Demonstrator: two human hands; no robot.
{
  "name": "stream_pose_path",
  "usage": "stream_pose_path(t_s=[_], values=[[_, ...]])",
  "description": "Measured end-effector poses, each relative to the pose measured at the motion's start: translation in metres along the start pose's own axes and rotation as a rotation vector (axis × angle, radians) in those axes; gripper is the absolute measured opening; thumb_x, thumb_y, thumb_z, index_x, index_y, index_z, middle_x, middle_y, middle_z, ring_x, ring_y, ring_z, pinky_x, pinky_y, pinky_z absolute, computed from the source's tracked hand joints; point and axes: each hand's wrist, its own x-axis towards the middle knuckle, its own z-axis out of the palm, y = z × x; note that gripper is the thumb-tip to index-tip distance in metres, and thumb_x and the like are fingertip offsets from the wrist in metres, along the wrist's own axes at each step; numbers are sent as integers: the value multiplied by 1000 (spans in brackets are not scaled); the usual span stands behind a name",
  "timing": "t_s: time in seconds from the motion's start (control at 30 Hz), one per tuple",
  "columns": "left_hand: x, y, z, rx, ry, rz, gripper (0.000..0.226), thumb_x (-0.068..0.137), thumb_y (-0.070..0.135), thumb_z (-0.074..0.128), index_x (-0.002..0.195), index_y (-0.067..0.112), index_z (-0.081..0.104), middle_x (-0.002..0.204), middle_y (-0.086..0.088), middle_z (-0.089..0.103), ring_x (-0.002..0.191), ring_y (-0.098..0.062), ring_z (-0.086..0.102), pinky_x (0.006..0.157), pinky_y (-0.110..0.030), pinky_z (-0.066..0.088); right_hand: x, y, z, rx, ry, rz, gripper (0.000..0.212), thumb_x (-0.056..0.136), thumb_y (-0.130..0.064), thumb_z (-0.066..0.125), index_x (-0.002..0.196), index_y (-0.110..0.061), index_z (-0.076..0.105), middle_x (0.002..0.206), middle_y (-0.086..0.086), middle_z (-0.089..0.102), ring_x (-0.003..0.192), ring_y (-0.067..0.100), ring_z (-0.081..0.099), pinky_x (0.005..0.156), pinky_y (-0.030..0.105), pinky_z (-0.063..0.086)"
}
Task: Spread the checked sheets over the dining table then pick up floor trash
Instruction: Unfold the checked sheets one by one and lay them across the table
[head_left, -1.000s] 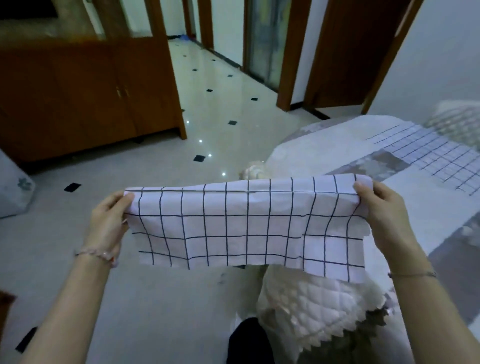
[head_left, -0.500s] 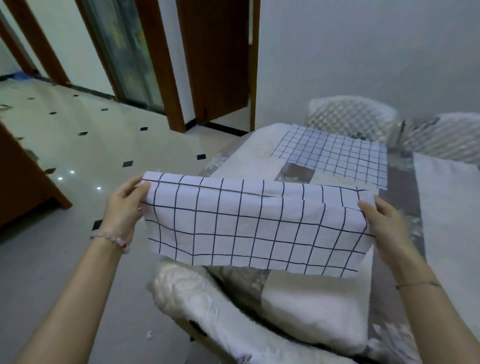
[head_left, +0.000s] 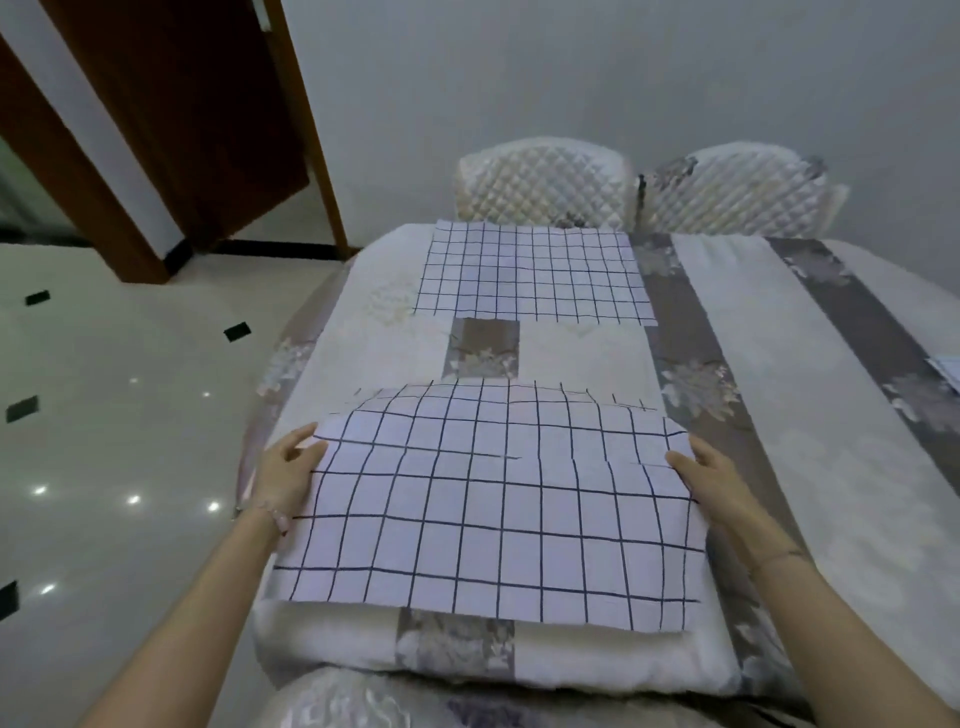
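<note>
White, dark-gridded near checked sheet (head_left: 493, 514) lies over the dining table (head_left: 779, 364) front edge, far margin seemingly rippled; far checked sheet (head_left: 535, 275) lies flat, apart.

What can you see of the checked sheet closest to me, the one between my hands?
The near checked sheet is thin white fabric with a dark grid of lines, rectangular and opened out, with a faint crease across it. It lies on the quilted cloth of the table, its near edge flat by the table's front, its far part blurred and seemingly slightly lifted. The left hand holds its left edge, the right hand its right edge. It lies apart from the far checked sheet.
</note>
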Motion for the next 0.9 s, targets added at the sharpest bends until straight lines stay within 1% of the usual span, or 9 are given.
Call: stream_pose_path(t_s=[0.1,0.23,0.33,0.43,0.5,0.6,0.67,0.73,0.9], values=[[15,-18,11,83,-57,-65,42,90,12,58,132,9,52,112,-19,57,99,-21,50,90,-28,36,15,26,9,-88,25,140,48,94,-9,53,137,6,40,144,16,43,126,24,45,100,31,35],[24,-38,21,119,-92,-142,40,89,11,59,128,5,54,126,-23,55,114,-31,53,99,-36,38,20,42,18,-62,57,220,57,93,-14,56,142,4,33,149,20,34,137,32,34,110,38,29],[27,-48,22,152,-57,-143,36,88,13,60,123,6,55,125,-21,56,104,-27,53,95,-35,39,23,50,20,-44,105,218,49,92,-14,57,135,3,43,141,22,44,129,33,44,100,33,35],[23,-48,19,183,-51,-126,37,88,16,61,123,8,54,119,-13,54,112,-30,52,96,-36,39,15,51,20,-41,144,226,41,91,-12,57,129,3,49,132,19,51,118,32,51,89,28,37],[18,-50,14,206,-71,-120,36,87,19,62,122,13,54,113,-7,52,108,-28,52,95,-35,39,4,54,17,-51,123,230,42,92,-9,56,131,2,48,121,15,53,100,26,55,82,26,40],[8,-60,1,245,-104,-133,35,85,18,64,119,16,54,100,-7,55,97,-23,53,90,-31,38,-10,63,8,-111,75,244,43,89,-6,59,130,-2,48,94,15,56,68,16,53,56,20,45],[2,-67,-7,291,-120,-138,37,84,15,66,118,16,53,90,-4,56,98,-24,55,90,-31,39,-17,71,5,-134,68,248,45,87,-5,61,130,-3,49,78,13,52,63,18,49,55,22,44],[-4,-71,-10,328,-115,-135,37,82,12,68,116,15,54,82,-3,55,93,-25,56,86,-30,39,-22,76,3,-133,88,242,44,87,-4,61,129,-3,49,73,11,52,64,19,51,57,23,43],[-24,-72,-5,410,-59,-57,32,83,6,64,113,13,53,80,-7,57,77,-22,54,66,-26,41,-29,87,5,-163,136,187,39,88,-11,62,124,-4,51,90,11,53,70,16,53,58,22,41]])
